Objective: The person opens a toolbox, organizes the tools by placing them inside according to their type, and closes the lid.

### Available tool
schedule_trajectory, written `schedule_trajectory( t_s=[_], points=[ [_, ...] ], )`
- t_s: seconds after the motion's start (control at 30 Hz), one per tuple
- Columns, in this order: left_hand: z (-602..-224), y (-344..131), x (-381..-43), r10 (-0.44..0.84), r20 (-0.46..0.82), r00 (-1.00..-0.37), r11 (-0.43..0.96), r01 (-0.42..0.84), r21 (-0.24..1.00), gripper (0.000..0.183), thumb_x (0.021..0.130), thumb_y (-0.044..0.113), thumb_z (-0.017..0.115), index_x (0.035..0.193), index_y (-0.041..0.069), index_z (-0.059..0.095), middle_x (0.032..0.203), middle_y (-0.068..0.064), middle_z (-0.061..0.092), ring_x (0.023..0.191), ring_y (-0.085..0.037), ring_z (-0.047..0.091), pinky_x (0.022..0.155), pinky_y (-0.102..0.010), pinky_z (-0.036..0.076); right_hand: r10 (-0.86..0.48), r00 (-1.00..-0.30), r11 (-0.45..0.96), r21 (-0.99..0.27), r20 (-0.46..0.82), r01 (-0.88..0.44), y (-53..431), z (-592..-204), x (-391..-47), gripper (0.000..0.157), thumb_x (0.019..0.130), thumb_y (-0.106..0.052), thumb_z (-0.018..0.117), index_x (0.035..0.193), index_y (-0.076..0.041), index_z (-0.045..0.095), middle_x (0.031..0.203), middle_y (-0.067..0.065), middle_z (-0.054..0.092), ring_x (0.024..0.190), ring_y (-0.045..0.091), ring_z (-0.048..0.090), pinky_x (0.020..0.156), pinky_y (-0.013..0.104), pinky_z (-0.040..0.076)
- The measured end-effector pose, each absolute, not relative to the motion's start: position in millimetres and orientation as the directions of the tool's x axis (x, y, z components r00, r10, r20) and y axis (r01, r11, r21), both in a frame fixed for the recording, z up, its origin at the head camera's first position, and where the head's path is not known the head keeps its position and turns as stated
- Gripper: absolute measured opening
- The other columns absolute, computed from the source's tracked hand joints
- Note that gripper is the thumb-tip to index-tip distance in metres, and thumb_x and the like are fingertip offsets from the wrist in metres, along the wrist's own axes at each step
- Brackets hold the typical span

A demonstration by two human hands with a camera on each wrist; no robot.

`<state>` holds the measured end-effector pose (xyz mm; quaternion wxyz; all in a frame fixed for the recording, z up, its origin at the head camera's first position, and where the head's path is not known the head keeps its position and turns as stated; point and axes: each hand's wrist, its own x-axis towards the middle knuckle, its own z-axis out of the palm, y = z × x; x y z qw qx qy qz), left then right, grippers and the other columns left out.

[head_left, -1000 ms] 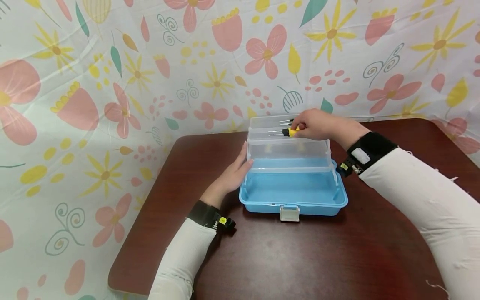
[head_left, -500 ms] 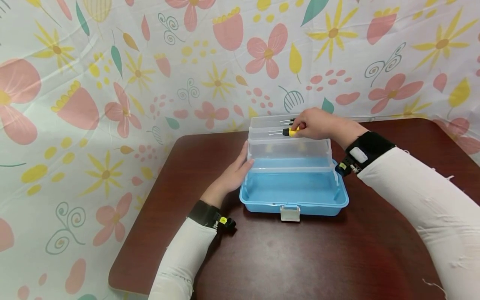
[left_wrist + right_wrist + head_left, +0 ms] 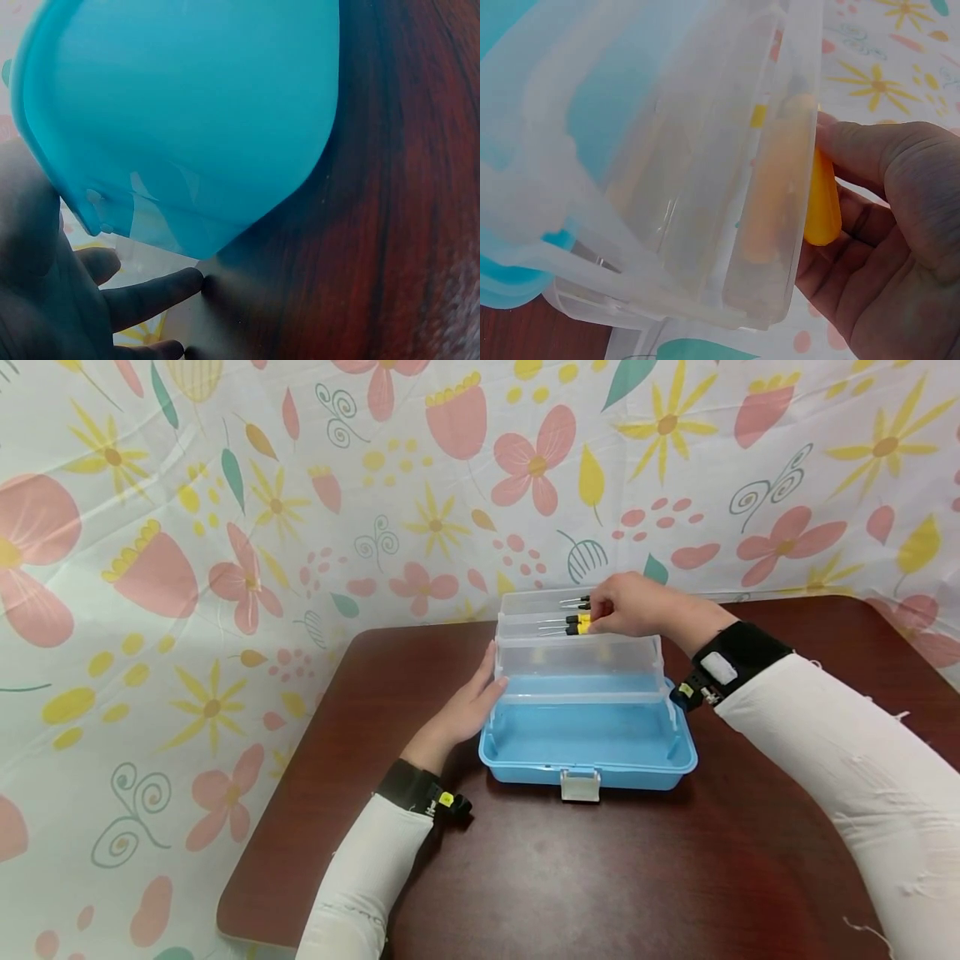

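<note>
A blue toolbox (image 3: 587, 778) stands open on the table, its clear stepped trays (image 3: 577, 656) raised behind the base. My left hand (image 3: 463, 710) rests along the box's left side with fingers extended; the left wrist view shows its fingers below the blue wall (image 3: 202, 112). Over the upper tray, my right hand (image 3: 630, 604) is at the yellow handle ends of two screwdrivers (image 3: 577, 629) with black collars and thin shafts pointing left. In the right wrist view, thumb and fingers pinch a yellow handle (image 3: 823, 202) at the tray's rim; its far end is hidden.
More thin shafts with black collars (image 3: 576, 600) lie in the rearmost tray. A pale latch (image 3: 580, 787) hangs at the box front. The brown table (image 3: 600, 877) meets a flower-printed curtain (image 3: 300, 485) at the back and left.
The right hand has shifted slightly back and right along the tray. Two yellow handles now show beside each other where one showed before. The left hand has stayed put.
</note>
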<state>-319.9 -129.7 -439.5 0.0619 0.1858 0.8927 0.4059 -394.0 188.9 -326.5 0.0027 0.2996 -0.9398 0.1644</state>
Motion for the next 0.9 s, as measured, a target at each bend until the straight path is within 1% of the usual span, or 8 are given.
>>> schedule_trajectory(
  t_s=[0.27,0.53,0.7,0.9],
  points=[
    [-441.2,-130.8,-321.2,0.385,0.048,-0.922,0.600,0.289,0.746,0.066,0.107,0.061,0.031,0.156,0.056,-0.013,0.174,0.017,-0.004,0.162,-0.026,0.012,0.125,-0.063,0.020,-0.558,-0.829,0.786,-0.293,0.042,-0.544,186.2,-321.6,-393.0,0.009,0.093,-0.019,0.076,0.088,-0.012,0.079,0.084,0.005,0.072,0.078,0.024,0.059,0.071,0.035,0.051],
    [-440.0,-130.5,-321.4,0.386,0.047,-0.921,0.605,0.292,0.741,0.068,0.105,0.067,0.030,0.156,0.056,-0.013,0.174,0.017,-0.004,0.162,-0.025,0.012,0.126,-0.062,0.019,-0.566,-0.824,0.790,-0.267,0.027,-0.552,184.6,-318.7,-394.2,0.011,0.093,-0.020,0.076,0.087,-0.011,0.079,0.083,0.005,0.072,0.078,0.023,0.058,0.070,0.035,0.049],
    [-440.8,-130.1,-321.7,0.385,0.043,-0.922,0.606,0.288,0.742,0.067,0.105,0.066,0.029,0.156,0.057,-0.014,0.174,0.017,-0.004,0.162,-0.026,0.012,0.125,-0.062,0.019,-0.554,-0.832,0.799,-0.271,0.015,-0.537,184.4,-317.9,-394.6,0.012,0.093,-0.020,0.077,0.086,-0.011,0.079,0.084,0.006,0.073,0.079,0.023,0.059,0.072,0.036,0.051],
    [-441.0,-130.1,-321.2,0.377,0.039,-0.926,0.606,0.278,0.745,0.067,0.105,0.065,0.030,0.155,0.059,-0.014,0.174,0.017,-0.002,0.162,-0.027,0.014,0.124,-0.064,0.021,-0.543,-0.839,0.806,-0.277,0.003,-0.523,184.4,-317.9,-395.7,0.012,0.093,-0.021,0.076,0.085,-0.012,0.078,0.085,0.006,0.073,0.079,0.024,0.059,0.072,0.036,0.051]
  ],
)
